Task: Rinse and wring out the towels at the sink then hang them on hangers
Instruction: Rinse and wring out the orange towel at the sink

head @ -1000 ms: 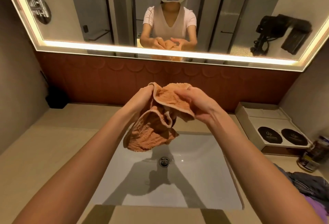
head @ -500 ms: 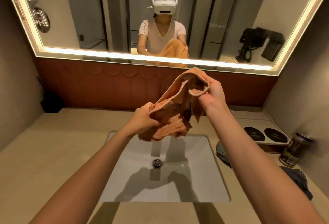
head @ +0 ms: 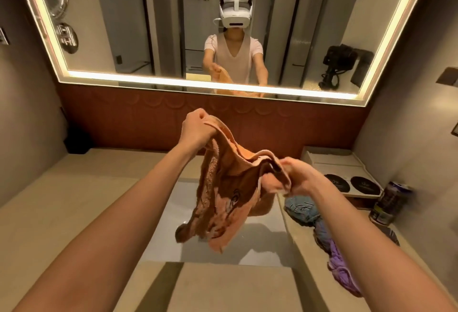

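An orange towel hangs over the white sink, held up by both hands. My left hand grips one top corner, raised high near the brown wall panel. My right hand grips the other edge, lower and to the right. The towel sags between them and its bottom dangles above the basin, hiding the drain. On the counter to the right of the sink lie a blue towel and a purple towel, partly hidden by my right forearm.
A white tray with two black coasters stands at the back right, and a can stands beside it. A black box sits at the back left corner. A lit mirror reflects a person wearing a headset. Beige counter spreads to the left.
My left hand rose to the towel's top corner while my right hand dropped lower and rightward. The towel has opened out and hangs longer. The view has tilted, showing more towels at right.
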Demonstrator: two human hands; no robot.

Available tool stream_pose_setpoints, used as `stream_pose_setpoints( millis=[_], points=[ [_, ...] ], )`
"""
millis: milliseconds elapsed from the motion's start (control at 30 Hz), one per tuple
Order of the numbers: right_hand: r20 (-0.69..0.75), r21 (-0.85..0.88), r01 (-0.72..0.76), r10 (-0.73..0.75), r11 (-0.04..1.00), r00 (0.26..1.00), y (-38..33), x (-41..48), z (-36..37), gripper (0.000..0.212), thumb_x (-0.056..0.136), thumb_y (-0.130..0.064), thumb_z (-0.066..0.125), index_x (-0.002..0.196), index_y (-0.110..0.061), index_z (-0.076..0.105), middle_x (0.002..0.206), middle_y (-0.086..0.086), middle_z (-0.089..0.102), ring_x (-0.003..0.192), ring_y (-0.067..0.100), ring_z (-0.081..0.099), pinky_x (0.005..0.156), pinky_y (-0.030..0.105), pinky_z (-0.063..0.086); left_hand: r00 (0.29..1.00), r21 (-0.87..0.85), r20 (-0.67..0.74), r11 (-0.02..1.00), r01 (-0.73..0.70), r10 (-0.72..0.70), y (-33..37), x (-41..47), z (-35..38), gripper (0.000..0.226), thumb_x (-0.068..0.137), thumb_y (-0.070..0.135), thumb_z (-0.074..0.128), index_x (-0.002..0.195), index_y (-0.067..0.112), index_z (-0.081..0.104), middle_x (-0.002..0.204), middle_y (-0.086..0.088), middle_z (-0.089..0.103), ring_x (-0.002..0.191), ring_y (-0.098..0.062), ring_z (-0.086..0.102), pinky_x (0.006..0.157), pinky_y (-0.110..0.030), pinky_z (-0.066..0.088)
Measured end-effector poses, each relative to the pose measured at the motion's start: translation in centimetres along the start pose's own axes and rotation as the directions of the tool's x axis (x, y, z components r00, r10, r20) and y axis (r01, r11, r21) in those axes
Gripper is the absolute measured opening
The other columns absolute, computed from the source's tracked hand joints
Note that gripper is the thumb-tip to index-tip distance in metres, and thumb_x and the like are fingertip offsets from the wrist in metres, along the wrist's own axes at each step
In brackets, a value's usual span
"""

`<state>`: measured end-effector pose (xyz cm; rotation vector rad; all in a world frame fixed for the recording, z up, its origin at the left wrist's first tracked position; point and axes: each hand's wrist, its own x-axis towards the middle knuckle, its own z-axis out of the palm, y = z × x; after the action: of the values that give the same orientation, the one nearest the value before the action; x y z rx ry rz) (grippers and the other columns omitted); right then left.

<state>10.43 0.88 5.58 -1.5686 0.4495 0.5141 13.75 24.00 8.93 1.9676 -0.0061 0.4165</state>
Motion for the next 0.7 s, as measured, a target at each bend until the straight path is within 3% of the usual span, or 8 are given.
stream_pose_setpoints(
  millis=[67,100,200,300,433,500,600,700],
  points=[
    [-0.247,-0.488,-0.029,-0.106,0.872,0.963,0.7,0.4,0.3,0.021,0.094,-0.022,0.050,0.093,-0.001,0.054,0.090,0.014,0.058,0.078,0.022,0.053,0.073,0.032,0.048,0.991,0.072,0.049,0.989,-0.131,0.127,1.8,0.2,-0.2,0.023,0.085,0.006,0.054,0.067,0.021,0.049,0.071,-0.001,0.056,0.071,-0.016,0.056,0.056,-0.025,0.046],
    [-0.304,-0.558,0.042,-0.251,0.829,0.919,0.6,0.7,0.5,0.031,0.090,-0.020,0.060,0.109,0.003,0.054,0.099,0.015,0.058,0.081,0.022,0.057,0.075,0.028,0.048,0.979,0.101,0.082,0.976,-0.192,0.184,2.6,0.2,-0.4,0.024,0.085,0.006,0.054,0.066,0.021,0.050,0.070,0.001,0.056,0.071,-0.016,0.056,0.056,-0.023,0.045],
    [0.136,-0.300,0.533,-0.518,0.791,0.845,-1.5,0.1,2.6,0.084,0.078,-0.013,0.072,0.147,-0.015,0.024,0.132,0.001,0.042,0.122,0.015,0.044,0.094,0.024,0.036,0.918,0.214,0.278,0.913,-0.346,0.282,4.4,0.2,-0.4,0.010,0.082,0.011,0.063,0.074,0.016,0.059,0.077,-0.002,0.062,0.078,-0.016,0.058,0.065,-0.027,0.048],
    [0.407,-0.232,0.659,-0.544,0.716,0.734,-3.4,-1.0,6.6,0.077,0.079,-0.013,0.071,0.143,-0.019,0.028,0.129,-0.004,0.048,0.116,0.010,0.050,0.094,0.024,0.043,0.879,0.233,0.418,0.908,-0.349,0.230,5.0,0.3,-0.2,0.018,0.078,0.011,0.070,0.091,0.012,0.057,0.089,-0.006,0.061,0.082,-0.016,0.057,0.065,-0.024,0.047],
    [0.316,-0.163,0.622,-0.557,0.766,0.768,-3.7,0.3,9.3,0.014,0.092,-0.010,0.054,0.104,-0.009,0.062,0.092,0.004,0.064,0.085,0.014,0.062,0.079,0.025,0.051,0.843,-0.043,0.538,0.999,0.017,0.009,3.7,1.3,-3.7,0.048,0.079,-0.002,0.065,0.117,0.013,0.041,0.102,-0.008,0.054,0.087,-0.015,0.058,0.064,-0.025,0.051],
    [0.217,0.009,0.552,-0.541,0.834,0.813,-3.9,1.1,10.3,0.019,0.094,-0.010,0.051,0.107,-0.002,0.062,0.086,0.005,0.065,0.077,0.013,0.063,0.072,0.023,0.053,0.860,-0.155,0.507,0.976,0.154,-0.055,1.5,1.7,-5.1,0.042,0.083,-0.003,0.060,0.117,0.012,0.040,0.109,-0.012,0.053,0.091,-0.015,0.058,0.074,-0.030,0.054],
    [0.019,0.217,0.450,-0.465,0.866,0.885,-4.5,2.3,12.1,0.026,0.096,-0.016,0.049,0.108,0.004,0.061,0.082,0.006,0.064,0.072,0.015,0.061,0.067,0.024,0.051,0.898,-0.008,0.412,0.985,0.174,-0.155,-3.0,1.4,-5.3,0.023,0.084,0.005,0.058,0.100,0.013,0.043,0.101,-0.009,0.052,0.083,-0.013,0.056,0.059,-0.027,0.055],
    [-0.101,0.153,0.454,-0.443,0.878,0.891,-5.5,2.9,13.8,0.033,0.097,-0.028,0.047,0.103,0.001,0.062,0.081,0.006,0.064,0.071,0.015,0.062,0.065,0.025,0.051,0.844,0.000,0.489,0.968,0.251,-0.219,-6.8,0.3,-4.3,0.018,0.085,0.015,0.057,0.093,0.016,0.041,0.093,-0.006,0.053,0.080,-0.017,0.059,0.053,-0.030,0.053]
  ],
)
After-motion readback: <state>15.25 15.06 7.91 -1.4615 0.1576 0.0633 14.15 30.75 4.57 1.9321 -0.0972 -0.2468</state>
